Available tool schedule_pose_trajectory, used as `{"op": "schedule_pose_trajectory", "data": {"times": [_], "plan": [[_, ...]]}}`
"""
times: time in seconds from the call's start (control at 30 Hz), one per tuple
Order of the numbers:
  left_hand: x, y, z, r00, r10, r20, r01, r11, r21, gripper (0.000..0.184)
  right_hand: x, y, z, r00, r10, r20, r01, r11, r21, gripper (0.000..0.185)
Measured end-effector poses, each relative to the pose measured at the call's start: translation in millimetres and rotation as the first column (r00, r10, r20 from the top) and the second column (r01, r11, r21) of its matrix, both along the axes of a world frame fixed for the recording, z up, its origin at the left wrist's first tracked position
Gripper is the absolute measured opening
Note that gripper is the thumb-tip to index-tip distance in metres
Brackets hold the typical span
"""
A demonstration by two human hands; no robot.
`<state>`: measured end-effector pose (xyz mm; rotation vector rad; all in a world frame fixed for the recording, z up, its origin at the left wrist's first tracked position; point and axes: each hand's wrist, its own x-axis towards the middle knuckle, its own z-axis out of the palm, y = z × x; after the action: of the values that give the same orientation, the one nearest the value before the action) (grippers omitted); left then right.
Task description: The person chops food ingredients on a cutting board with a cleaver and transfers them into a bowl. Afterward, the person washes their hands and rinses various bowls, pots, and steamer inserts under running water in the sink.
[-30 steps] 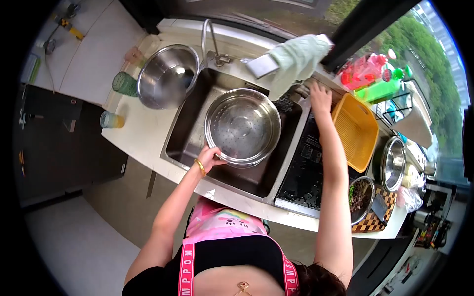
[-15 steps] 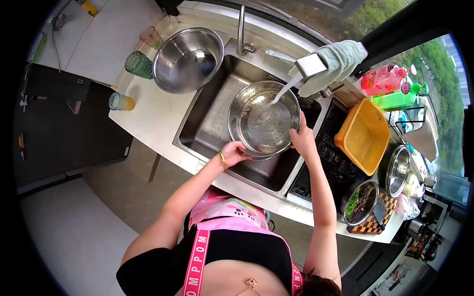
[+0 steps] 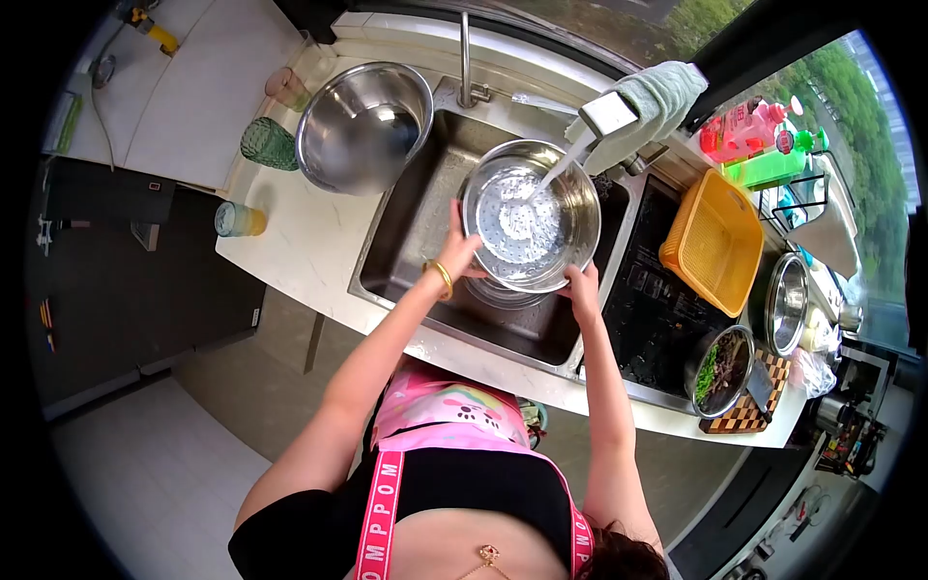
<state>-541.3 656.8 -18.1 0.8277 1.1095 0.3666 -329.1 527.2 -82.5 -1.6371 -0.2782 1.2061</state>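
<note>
My left hand point(image 3: 458, 249) grips the left side of a stainless steel colander point(image 3: 583, 217) with small holes in its bottom. My right hand point(image 3: 582, 293) holds the same rim at the lower right, thumb over the edge. Water point(image 3: 565, 166) runs from the square faucet head point(image 3: 607, 114) into the colander and splashes across its bottom. Beneath the colander, another metal bowl point(image 3: 507, 296) shows only its near edge. Both are over the steel sink point(image 3: 411, 227).
A large metal bowl point(image 3: 329, 145) stands left of the sink beside a green glass point(image 3: 269, 145). On the right are a yellow basket point(image 3: 720, 237), a bowl of chopped greens and dark pieces point(image 3: 720, 372), and a checkered board point(image 3: 739, 418). A towel point(image 3: 662, 97) hangs by the faucet.
The colander has been raised off the bowl below and shifted slightly up and right. My left hand has moved up its left side; my right hand has moved down toward the near rim.
</note>
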Motion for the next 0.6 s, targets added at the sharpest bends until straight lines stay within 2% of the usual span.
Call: {"op": "schedule_pose_trajectory", "data": {"times": [0.03, 0.07, 0.13, 0.17, 0.2, 0.23, 0.27, 0.3, 0.33, 0.37, 0.4, 0.43, 0.47, 0.5, 0.53, 0.57, 0.6], "plan": [[-8.0, 7.1, -17.2, 0.999, 0.020, 0.040, -0.016, 0.995, -0.094, 0.089, 0.7, 13.0, 17.0, 0.997, 0.070, 0.025, -0.069, 0.997, -0.037, 0.042], [-13.9, 9.1, -17.3, 0.996, 0.076, 0.052, -0.062, 0.969, -0.238, 0.076, 1.2, 24.2, 31.8, 0.989, 0.140, 0.047, -0.136, 0.988, -0.077, 0.044], [-35.2, 3.8, -60.2, 0.950, 0.243, 0.197, -0.072, 0.782, -0.620, 0.057, -8.3, 42.9, 53.5, 0.883, 0.298, 0.363, -0.254, 0.953, -0.165, 0.054], [-40.0, -8.3, -82.4, 0.939, 0.246, 0.238, -0.041, 0.771, -0.636, 0.050, -11.7, 46.7, 61.2, 0.823, 0.373, 0.428, -0.307, 0.927, -0.217, 0.062], [-45.5, -21.9, -95.8, 0.927, 0.251, 0.280, -0.010, 0.761, -0.649, 0.044, -10.6, 44.2, 46.7, 0.745, 0.423, 0.515, -0.342, 0.906, -0.249, 0.066], [-45.5, -32.9, -96.3, 0.951, 0.261, 0.169, -0.108, 0.787, -0.607, 0.036, -11.0, 42.2, 59.3, 0.757, 0.452, 0.472, -0.369, 0.892, -0.262, 0.063], [-47.5, -37.8, -97.2, 0.944, 0.250, 0.214, -0.087, 0.818, -0.569, 0.031, -12.0, 37.8, 72.2, 0.767, 0.480, 0.425, -0.396, 0.876, -0.275, 0.061], [-49.6, -40.1, -98.7, 0.962, 0.201, 0.188, -0.087, 0.871, -0.484, 0.042, -10.5, 26.0, 57.5, 0.768, 0.479, 0.425, -0.395, 0.876, -0.275, 0.061], [-47.2, -40.5, -84.5, 0.975, 0.154, 0.157, -0.082, 0.916, -0.394, 0.053, -6.9, 11.0, 30.9, 0.592, 0.365, 0.718, -0.358, 0.918, -0.171, 0.061], [-40.5, -39.4, -71.1, 0.974, 0.157, 0.162, -0.082, 0.916, -0.392, 0.053, -8.4, 5.9, 30.8, 0.347, 0.186, 0.919, -0.356, 0.933, -0.054, 0.060], [-32.6, -38.6, -57.7, 0.991, 0.129, 0.036, -0.123, 0.983, -0.136, 0.068, -12.3, 0.5, 31.1, 0.391, 0.261, 0.883, -0.245, 0.954, -0.174, 0.058], [-26.0, -37.7, -51.4, 0.986, 0.133, -0.097, -0.120, 0.984, 0.133, 0.084, -22.4, 7.8, 47.0, 0.410, 0.168, 0.896, -0.244, 0.967, -0.069, 0.052], [-18.6, -36.5, -53.9, 0.980, 0.047, -0.195, 0.055, 0.871, 0.488, 0.093, -33.4, 17.3, 56.5, 0.430, 0.072, 0.900, -0.240, 0.970, 0.037, 0.047], [-11.0, -35.1, -56.0, 0.937, 0.094, -0.336, 0.210, 0.616, 0.759, 0.103, -43.0, 31.7, 57.2, 0.411, 0.044, 0.910, -0.332, 0.937, 0.105, 0.039], [-1.3, -35.4, -30.4, 0.949, 0.055, -0.309, 0.202, 0.647, 0.736, 0.103, -59.6, 47.9, 65.3, 0.760, 0.043, 0.648, -0.277, 0.924, 0.264, 0.029], [5.9, -35.7, -18.2, 0.937, -0.002, -0.349, 0.276, 0.616, 0.738, 0.102, -68.8, 66.1, 61.6, 0.967, -0.046, 0.249, -0.030, 0.955, 0.294, 0.025], [10.9, -34.4, -6.8, 0.920, -0.057, -0.388, 0.347, 0.579, 0.738, 0.101, -64.2, 80.1, 59.5, 0.988, -0.152, -0.033, 0.155, 0.947, 0.280, 0.025]]}}
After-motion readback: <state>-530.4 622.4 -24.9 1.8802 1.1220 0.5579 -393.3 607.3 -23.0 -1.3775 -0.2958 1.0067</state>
